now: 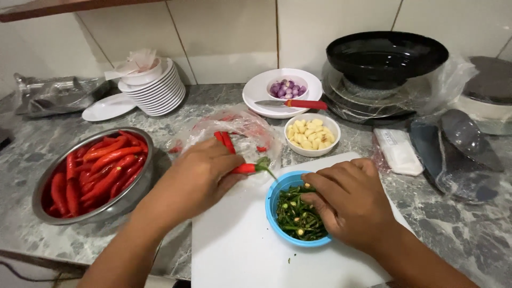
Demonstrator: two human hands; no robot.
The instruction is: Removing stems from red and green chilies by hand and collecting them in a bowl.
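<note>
My left hand (pixel 194 176) grips a bunch of red chilies (pixel 228 143) over a clear plastic bag (pixel 242 128); one chili's green stem (pixel 263 164) pokes out to the right. My right hand (pixel 349 200) rests over the right rim of a small blue bowl (pixel 273 200) full of green chili stems (pixel 296 216), fingers bent down into it. The bowl stands on a white cutting board (pixel 234 250). A steel bowl (pixel 136 194) at left holds several stemless red chilies.
Behind stand a white bowl of peeled garlic (pixel 312 134), a white plate (pixel 261 90) with a bowl of shallots and a red-handled knife (pixel 293 103), a plate stack (pixel 157 88), a black wok (pixel 386 56), and bagged items at right.
</note>
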